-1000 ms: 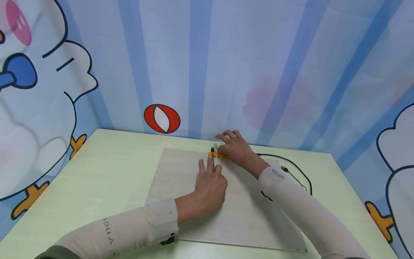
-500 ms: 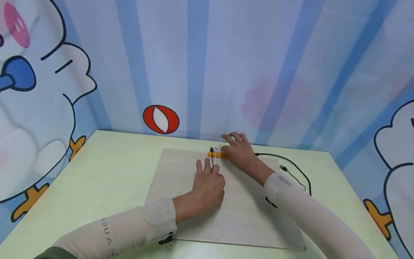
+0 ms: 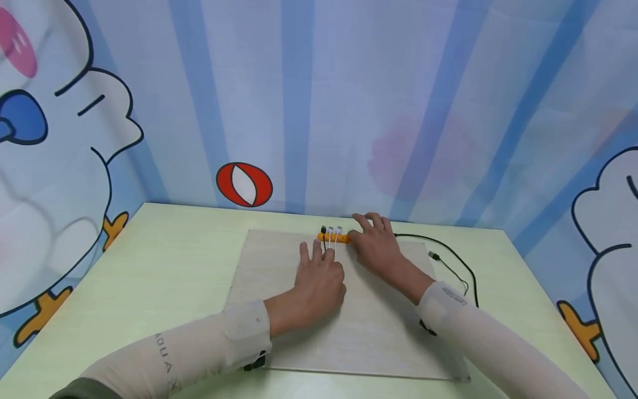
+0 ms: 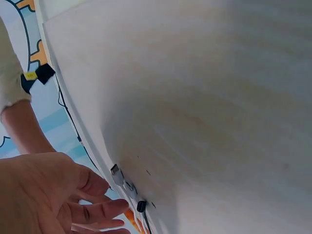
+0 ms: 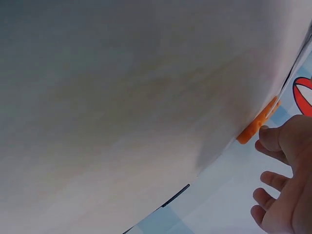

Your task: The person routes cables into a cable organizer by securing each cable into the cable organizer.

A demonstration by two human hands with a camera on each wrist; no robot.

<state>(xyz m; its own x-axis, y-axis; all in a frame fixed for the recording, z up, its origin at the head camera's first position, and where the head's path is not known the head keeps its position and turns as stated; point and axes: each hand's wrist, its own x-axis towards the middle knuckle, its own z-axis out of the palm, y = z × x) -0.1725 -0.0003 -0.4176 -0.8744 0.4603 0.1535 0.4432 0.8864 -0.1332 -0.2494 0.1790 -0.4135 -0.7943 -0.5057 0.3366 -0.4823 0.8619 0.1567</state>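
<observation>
An orange cable holder point(image 3: 343, 239) lies at the board's far edge. Three cable ends stand up from it: a black USB plug point(image 3: 323, 229) and two white plugs point(image 3: 338, 230). My left hand point(image 3: 319, 284) is over the board just in front, fingers reaching toward the cables; the left wrist view has these fingers loosely bent beside the white USB plug point(image 4: 116, 171). At the holder's right end is my right hand point(image 3: 377, 246). Its thumb point(image 5: 271, 138) overlaps the holder's edge in the right wrist view, with the other fingers spread loosely.
Under both hands lies a pale flat board point(image 3: 389, 343) on a light green table point(image 3: 174, 266). To the right, a thick black cable point(image 3: 451, 255) curves along the table beside a thinner cable with a black USB plug point(image 3: 434, 256). A printed curtain point(image 3: 344, 111) hangs behind.
My right hand has slid right along the holder, off the white plugs, which show fully now. The left hand stays nearly in place.
</observation>
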